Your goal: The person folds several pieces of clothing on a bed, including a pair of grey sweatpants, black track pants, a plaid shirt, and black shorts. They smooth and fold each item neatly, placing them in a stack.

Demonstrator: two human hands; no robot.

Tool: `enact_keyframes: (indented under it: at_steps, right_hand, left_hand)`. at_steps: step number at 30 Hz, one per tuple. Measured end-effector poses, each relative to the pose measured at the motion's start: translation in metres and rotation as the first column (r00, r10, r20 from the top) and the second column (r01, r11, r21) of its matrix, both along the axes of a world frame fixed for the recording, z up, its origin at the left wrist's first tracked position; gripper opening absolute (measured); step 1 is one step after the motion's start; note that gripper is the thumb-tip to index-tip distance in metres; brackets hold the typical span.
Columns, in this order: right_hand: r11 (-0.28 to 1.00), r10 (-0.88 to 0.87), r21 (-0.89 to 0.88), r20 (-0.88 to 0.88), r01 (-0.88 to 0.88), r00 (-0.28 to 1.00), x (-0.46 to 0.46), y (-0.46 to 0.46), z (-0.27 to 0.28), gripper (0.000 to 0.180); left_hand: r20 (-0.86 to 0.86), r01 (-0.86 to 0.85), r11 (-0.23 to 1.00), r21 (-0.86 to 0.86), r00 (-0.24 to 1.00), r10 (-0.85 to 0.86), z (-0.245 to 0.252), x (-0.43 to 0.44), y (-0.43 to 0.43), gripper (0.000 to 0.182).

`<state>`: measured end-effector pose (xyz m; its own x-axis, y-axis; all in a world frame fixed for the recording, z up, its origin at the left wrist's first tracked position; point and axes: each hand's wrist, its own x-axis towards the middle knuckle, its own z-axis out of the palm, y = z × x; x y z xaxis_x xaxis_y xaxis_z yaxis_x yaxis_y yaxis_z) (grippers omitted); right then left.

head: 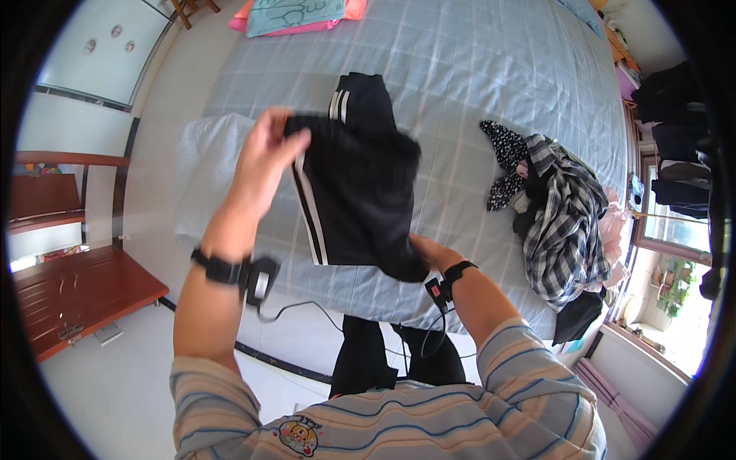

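Black track pants point(356, 184) with white side stripes are partly folded over the bed in front of me. My left hand point(270, 149) grips their upper left corner, thumb in front and the other fingers mostly hidden behind the cloth. At the lower right edge, my right hand point(428, 253) holds the fabric, and its fingertips are covered by it. Another folded black section with white stripes extends beyond the top edge. Beneath everything lies a blue-grey checked bedsheet point(454, 103).
To the right is a heap with a black-and-white checked shirt point(566, 218) and a dotted black cloth point(500, 167). A pale grey garment point(210, 141) lies at the bed's left edge. Folded coloured textiles point(296, 17) sit at the far end. Cables point(310, 303) hang from my wrist devices.
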<state>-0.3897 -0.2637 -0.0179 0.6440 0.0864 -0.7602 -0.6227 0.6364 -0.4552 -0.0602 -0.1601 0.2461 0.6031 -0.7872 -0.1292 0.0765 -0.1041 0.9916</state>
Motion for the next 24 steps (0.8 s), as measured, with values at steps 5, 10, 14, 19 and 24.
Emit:
enact_keyframes:
  at_steps: [5, 10, 14, 19, 24]
  right_hand:
    - [0.967, -0.223, 0.101, -0.104, 0.233, 0.969, 0.013, -0.039, 0.006, 0.072]
    - [0.894, -0.446, -0.060, -0.200, 0.443, 0.873, -0.003, -0.061, -0.004, 0.070]
    - [0.776, -0.617, -0.251, -0.111, 0.579, 0.779, 0.011, -0.092, -0.001, 0.060]
    - [0.871, -0.426, -0.305, -0.079, 0.385, 0.901, 0.073, -0.156, -0.003, 0.060]
    - [0.986, -0.118, -0.140, -0.178, 0.093, 0.977, 0.157, -0.183, 0.019, 0.067]
  left_hand:
    - [0.169, -0.207, 0.952, 0.227, 0.971, 0.171, -0.133, 0.086, -0.070, 0.059]
    - [0.026, -0.136, 0.817, 0.561, 0.989, 0.146, -0.237, 0.039, -0.027, 0.062]
    - [-0.129, -0.166, 0.850, 0.500, 0.957, 0.262, -0.261, 0.016, 0.007, 0.055]
    - [-0.264, -0.031, 0.849, 0.527, 0.944, 0.198, -0.228, 0.025, -0.031, 0.057]
    - [-0.503, 0.103, 0.873, 0.476, 0.846, 0.175, -0.226, 0.033, -0.046, 0.055]
